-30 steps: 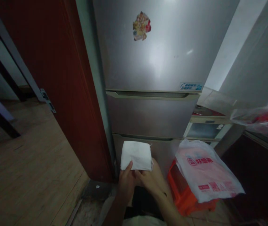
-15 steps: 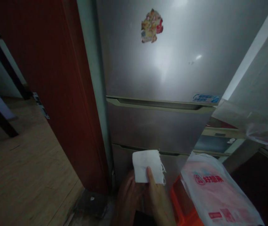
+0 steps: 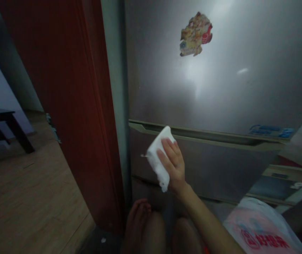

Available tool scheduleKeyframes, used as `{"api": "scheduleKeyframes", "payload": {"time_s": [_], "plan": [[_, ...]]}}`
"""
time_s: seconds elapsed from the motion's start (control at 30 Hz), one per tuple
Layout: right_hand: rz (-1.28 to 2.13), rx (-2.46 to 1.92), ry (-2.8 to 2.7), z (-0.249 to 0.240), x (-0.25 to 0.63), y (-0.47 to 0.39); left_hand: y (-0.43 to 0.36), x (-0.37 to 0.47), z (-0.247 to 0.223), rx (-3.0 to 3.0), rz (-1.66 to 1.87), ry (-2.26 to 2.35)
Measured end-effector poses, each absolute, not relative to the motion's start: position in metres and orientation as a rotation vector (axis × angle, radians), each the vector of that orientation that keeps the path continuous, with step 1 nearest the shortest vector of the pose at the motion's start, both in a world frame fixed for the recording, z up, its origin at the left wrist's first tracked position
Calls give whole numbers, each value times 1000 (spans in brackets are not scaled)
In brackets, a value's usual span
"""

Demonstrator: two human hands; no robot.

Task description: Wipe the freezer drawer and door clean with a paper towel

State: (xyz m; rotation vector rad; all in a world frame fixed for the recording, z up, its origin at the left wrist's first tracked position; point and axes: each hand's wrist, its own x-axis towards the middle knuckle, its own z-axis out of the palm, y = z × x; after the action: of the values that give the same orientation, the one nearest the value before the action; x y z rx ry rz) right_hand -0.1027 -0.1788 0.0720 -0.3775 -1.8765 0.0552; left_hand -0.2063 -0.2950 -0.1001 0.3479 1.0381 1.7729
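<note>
My right hand (image 3: pixel 173 164) is closed on a folded white cloth (image 3: pixel 157 160) with a frayed edge and loose threads. Its fingers press across the cloth, which is in front of the refrigerator's (image 3: pixel 201 169) middle drawer, just below the handle recess; whether it touches the metal I cannot tell. Low down, beside my bent knees, my left hand (image 3: pixel 139 213) shows in dim light. The fingers there are loosely bent and a little apart, and nothing shows in them.
A torn sticker (image 3: pixel 196 34) is on the upper refrigerator door. To the left stands a reddish-brown wooden door (image 3: pixel 68 106), with a dark table (image 3: pixel 10 116) beyond it. A white plastic bag (image 3: pixel 262 225) with red print lies at the lower right, below a cabinet-like appliance (image 3: pixel 272 187).
My right hand has lifted the cloth upward toward the drawer front and turned it, with the fingers now spread over it. The view has shifted; my left hand stays low by my knees.
</note>
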Motion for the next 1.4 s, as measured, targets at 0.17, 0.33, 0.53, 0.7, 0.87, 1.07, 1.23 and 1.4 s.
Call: {"api": "scheduleKeyframes", "payload": {"time_s": [0.17, 0.33, 0.53, 0.7, 0.87, 1.07, 1.23, 1.4], "plan": [[-722, -62, -2095, 115, -164, -138, -291, -222, -102, 348, 1855, 1119], [-802, -55, -2371, 105, -194, -102, -303, -222, -123, 263, 1792, 1131], [-762, -105, -2435, 106, -195, -98, -309, -220, -129, 247, 1728, 1144], [-650, -135, -2471, 105, -199, -101, -307, -219, -119, 290, 1772, 1145], [-704, -122, -2515, 59, -207, -100, -309, -220, -117, 281, 1798, 1133], [-752, 18, -2645, -31, -211, -103, -313, -219, -110, 260, 1807, 1162], [-748, 107, -2685, -64, -203, -101, -323, -220, -105, 217, 1790, 1137], [-765, 159, -2664, -5, -195, -89, -332, -224, -108, 211, 1793, 1129]]}}
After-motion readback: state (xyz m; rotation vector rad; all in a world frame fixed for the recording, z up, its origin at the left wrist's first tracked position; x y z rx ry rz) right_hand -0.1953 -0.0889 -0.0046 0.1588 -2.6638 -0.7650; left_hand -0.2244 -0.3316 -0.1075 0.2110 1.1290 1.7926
